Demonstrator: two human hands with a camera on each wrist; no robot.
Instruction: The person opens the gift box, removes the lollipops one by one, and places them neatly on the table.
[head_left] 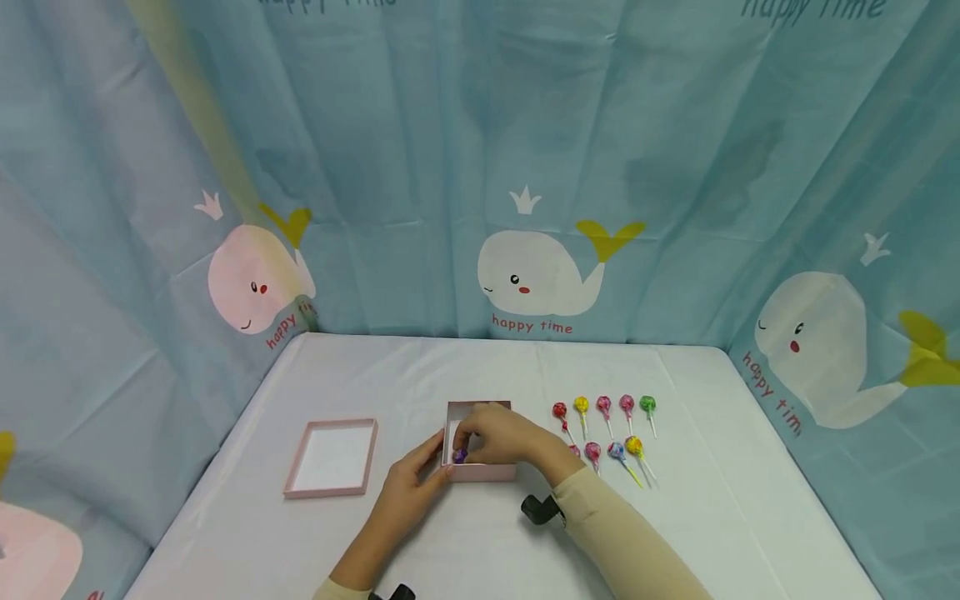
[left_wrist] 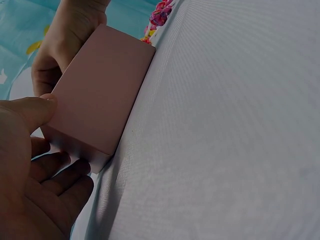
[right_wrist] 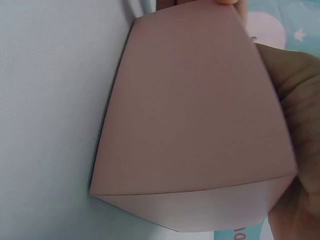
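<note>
An open pink box [head_left: 484, 472] stands in the middle of the table, its white inside facing up. My left hand [head_left: 411, 487] grips the box's left side, the thumb at the near corner and the fingers along the left wall. Over the rim my right hand [head_left: 498, 435] reaches down into the box and pinches a purple-wrapped lollipop [head_left: 460, 456]; its stick is hidden. In the right wrist view the near wall of the box [right_wrist: 190, 110] hides my right fingertips, while part of that hand [right_wrist: 300, 115] shows beyond the edge.
Right of the box lie several lollipops in two rows, among them a green lollipop [head_left: 648, 404] and a blue one [head_left: 617, 451]. A pink box lid [head_left: 371, 458] lies inside-up on the left. Behind the white table [head_left: 600, 550] hangs a blue whale-print curtain [head_left: 420, 208].
</note>
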